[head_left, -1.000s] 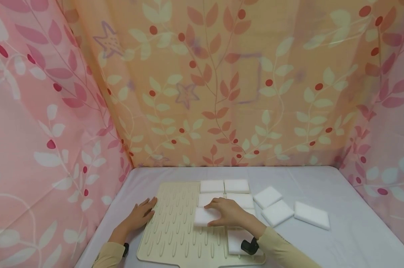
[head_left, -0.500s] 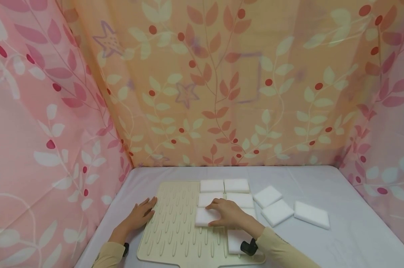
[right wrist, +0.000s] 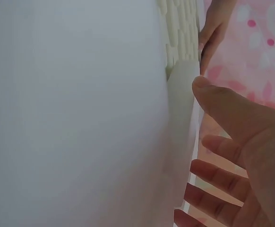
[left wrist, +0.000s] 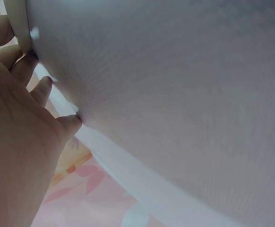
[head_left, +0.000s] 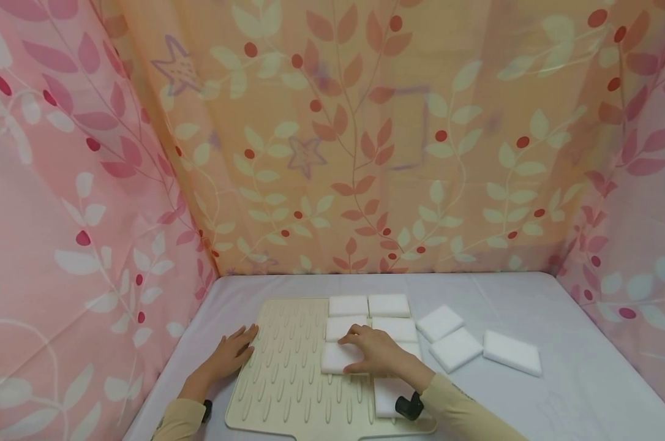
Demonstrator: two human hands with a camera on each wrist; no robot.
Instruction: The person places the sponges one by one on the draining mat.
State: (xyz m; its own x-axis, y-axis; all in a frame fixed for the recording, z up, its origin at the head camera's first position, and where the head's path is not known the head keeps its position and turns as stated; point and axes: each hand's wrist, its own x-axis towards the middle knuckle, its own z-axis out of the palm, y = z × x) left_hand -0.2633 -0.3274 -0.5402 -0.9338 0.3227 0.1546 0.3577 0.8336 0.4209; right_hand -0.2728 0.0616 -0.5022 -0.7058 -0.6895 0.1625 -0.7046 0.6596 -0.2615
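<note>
A beige ridged mat (head_left: 294, 380) lies on the table. White sponge blocks, which look like melamine sponges, fill much of its right side in two columns. My right hand (head_left: 379, 352) spans one sponge (head_left: 335, 358) in the left column, thumb at its near side and fingers at its far side; part of it is hidden under the hand. In the right wrist view the thumb and fingers (right wrist: 218, 177) touch the sponge's surface. My left hand (head_left: 231, 353) rests at the mat's left edge, fingertips on it, holding nothing.
Several loose sponges lie right of the mat, among them a far one (head_left: 440, 323), a middle one (head_left: 456, 349) and a right one (head_left: 512, 352). The white-covered table (head_left: 575, 392) is enclosed by patterned curtains (head_left: 321, 153).
The sponge under my right hand has shifted slightly right and now lies against the row behind it. The left hand has stayed at the mat's edge.
</note>
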